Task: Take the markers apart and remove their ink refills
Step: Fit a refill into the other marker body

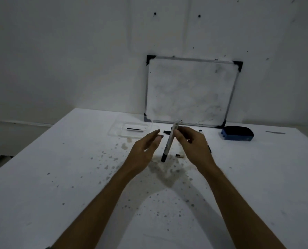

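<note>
Over the stained table [59, 177], in front of the whiteboard [189, 90], the right hand [191, 146] pinches a marker [168, 143] near its top. It hangs tilted. Beside it, the left hand [144, 150] holds nothing, fingers loosely spread.

Frame centre: right hand [194, 146] pinching tilted marker [169, 142], left hand [146, 150] spread beside it. Upper right: whiteboard [191, 90], blue eraser [237, 133].

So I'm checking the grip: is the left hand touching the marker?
Apart. The head view shows bare table between the left hand and the marker, which only the right hand holds.
</note>
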A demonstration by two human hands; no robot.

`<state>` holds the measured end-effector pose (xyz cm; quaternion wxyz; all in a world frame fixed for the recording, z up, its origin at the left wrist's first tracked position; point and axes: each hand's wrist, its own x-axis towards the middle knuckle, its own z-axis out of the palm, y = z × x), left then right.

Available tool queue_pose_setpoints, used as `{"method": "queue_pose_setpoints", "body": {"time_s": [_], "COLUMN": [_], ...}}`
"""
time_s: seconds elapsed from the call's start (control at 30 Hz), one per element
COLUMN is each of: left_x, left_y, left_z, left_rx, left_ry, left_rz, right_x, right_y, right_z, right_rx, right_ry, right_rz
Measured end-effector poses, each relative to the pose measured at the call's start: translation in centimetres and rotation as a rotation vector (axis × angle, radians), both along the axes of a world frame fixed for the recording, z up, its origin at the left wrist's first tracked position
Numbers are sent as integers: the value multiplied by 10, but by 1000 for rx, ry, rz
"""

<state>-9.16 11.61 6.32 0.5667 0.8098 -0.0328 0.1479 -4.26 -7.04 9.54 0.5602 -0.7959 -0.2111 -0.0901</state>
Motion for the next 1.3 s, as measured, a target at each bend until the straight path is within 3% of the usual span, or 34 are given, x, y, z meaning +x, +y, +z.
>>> {"method": "queue_pose_setpoints", "body": {"time_s": [0.17,0.33,0.53,0.7,0.83,1.1,1.3], "left_x": [9,19,38,44,50,56,53], "left_y": [-35,-25,-10,-10,-5,-4,-6], "left_z": [18,8,-19,-27,-28,-28,-23], "left_rx": [-147,-42,-136,-150,-175,-272,-347], "left_ry": [44,171,122,137,136,145,153], "left_rz": [-121,-165,3,-34,-21,-12,-2], "right_x": [-8,0,50,102,120,116,84], "right_y": [-13,-20,-22,-11,-9,-13,-25], "right_z": [-11,-35,-40,-48,-54,-58,-55], "right_rx": [129,227,9,-322,-437,-380,74], "right_ry": [128,388,323,106,115,97,321], "right_rz": [37,5,-175,-281,-298,-239,-177]}}
